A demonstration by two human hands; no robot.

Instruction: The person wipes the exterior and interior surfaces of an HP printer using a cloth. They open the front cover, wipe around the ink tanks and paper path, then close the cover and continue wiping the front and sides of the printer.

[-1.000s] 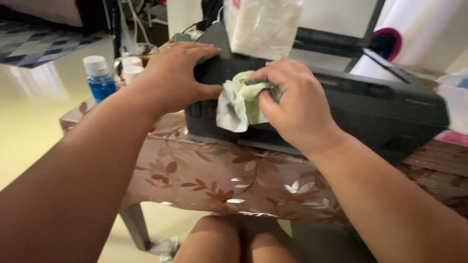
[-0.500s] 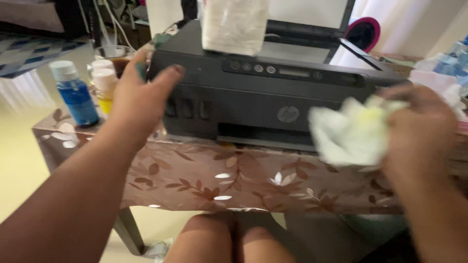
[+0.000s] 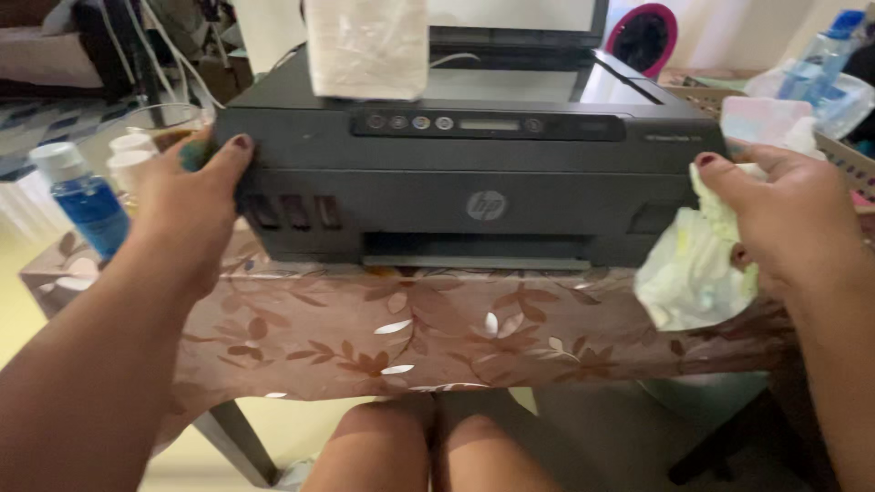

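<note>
A small table (image 3: 301, 342) is covered by a glossy brown cloth printed with leaves, and it is set on a pale yellow floor (image 3: 18, 310); a patterned blue rug (image 3: 36, 137) is seen at the far left. One black printer (image 3: 456, 173) is stood at the table's front edge, with one plastic-wrapped pack (image 3: 367, 46) on its top. It is clasped at its left end by the left hand (image 3: 187, 214), thumb laid on the front corner. One crumpled pale green cloth (image 3: 697, 264) is clutched in the right hand (image 3: 788, 223) just beside the printer's right end. One blue ink bottle (image 3: 80, 196) and two white-capped bottles (image 3: 132, 159) are ranged to the left.
</note>
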